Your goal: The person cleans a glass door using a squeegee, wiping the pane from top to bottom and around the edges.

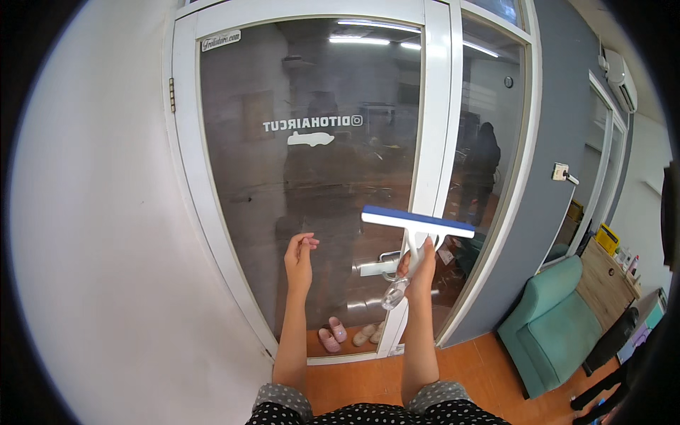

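My right hand (pixel 421 271) is closed around the handle of a white window squeegee (pixel 417 221) with a blue blade strip, held up before the door's edge. A clear rounded part, perhaps a bottle, sticks out below that hand. To the left, my left hand (pixel 300 257) is raised with nothing in it, its fingers loosely bent and slightly apart. Both hands are in front of a glass door (pixel 313 175) in a white frame, which bears lettering and a white sticker. The door handle (pixel 380 267) shows just left of my right hand.
A white wall (pixel 106 212) runs along the left. At the right stand a green armchair (pixel 563 329) and a wooden cabinet (pixel 608 276) with bottles on top. Pink clogs (pixel 333 334) lie behind the glass on the orange tiled floor (pixel 345 385). A dark-clothed person shows in the side pane.
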Action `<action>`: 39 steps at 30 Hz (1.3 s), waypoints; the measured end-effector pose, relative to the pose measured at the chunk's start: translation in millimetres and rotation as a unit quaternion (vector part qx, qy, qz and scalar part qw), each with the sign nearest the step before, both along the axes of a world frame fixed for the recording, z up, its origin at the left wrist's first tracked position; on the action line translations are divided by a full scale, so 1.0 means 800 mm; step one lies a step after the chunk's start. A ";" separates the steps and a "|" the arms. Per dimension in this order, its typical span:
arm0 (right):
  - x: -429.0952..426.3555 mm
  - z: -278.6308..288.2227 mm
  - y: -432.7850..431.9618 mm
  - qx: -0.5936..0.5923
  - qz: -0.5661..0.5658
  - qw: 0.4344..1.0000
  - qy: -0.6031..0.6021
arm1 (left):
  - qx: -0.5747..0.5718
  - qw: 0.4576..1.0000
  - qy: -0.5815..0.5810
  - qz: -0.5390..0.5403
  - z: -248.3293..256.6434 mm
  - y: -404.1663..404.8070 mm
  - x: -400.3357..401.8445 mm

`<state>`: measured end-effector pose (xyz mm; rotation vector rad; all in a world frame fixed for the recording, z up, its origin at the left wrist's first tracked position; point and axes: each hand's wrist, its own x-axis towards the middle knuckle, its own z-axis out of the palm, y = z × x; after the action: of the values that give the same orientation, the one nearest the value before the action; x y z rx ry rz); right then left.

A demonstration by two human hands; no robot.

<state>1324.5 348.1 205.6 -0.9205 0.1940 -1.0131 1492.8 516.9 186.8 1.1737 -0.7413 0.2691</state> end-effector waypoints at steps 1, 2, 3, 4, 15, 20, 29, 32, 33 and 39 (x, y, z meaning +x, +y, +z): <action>0.008 -0.008 0.009 -0.007 0.013 1.000 0.006 | -0.006 1.000 0.006 0.014 -0.002 0.010 -0.001; 0.015 -0.017 0.019 -0.014 0.025 0.999 0.015 | -0.006 1.000 0.009 0.023 -0.005 0.020 -0.004; 0.023 -0.023 0.030 -0.050 0.022 0.997 0.048 | 0.000 0.999 0.024 0.047 -0.006 0.033 -0.009; 0.030 -0.028 0.044 -0.076 0.029 0.994 0.071 | 0.005 0.997 0.040 0.073 -0.009 0.046 -0.011; 0.119 -0.069 0.219 -0.153 0.230 0.953 0.126 | 0.005 0.967 0.096 0.236 -0.063 0.224 0.001; 0.141 -0.085 0.264 -0.112 0.218 0.962 0.124 | 0.015 0.964 0.102 0.245 -0.061 0.274 0.009; 0.151 -0.080 0.278 -0.033 0.136 0.982 0.129 | 0.041 0.981 0.100 0.164 -0.061 0.286 0.054; 0.143 -0.093 0.259 -0.018 0.079 0.987 0.137 | 0.050 0.986 0.098 0.122 -0.068 0.270 0.066; 0.138 -0.090 0.256 -0.019 0.050 0.988 0.142 | 0.054 0.988 0.098 0.111 -0.072 0.264 0.070; 0.105 -0.088 0.221 0.054 -0.002 0.990 0.127 | 0.074 0.991 0.105 0.023 -0.084 0.209 0.078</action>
<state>1408.7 524.6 135.4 -0.9491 0.4610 -0.8775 1554.8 684.3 119.3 1.3392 -0.5557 0.1275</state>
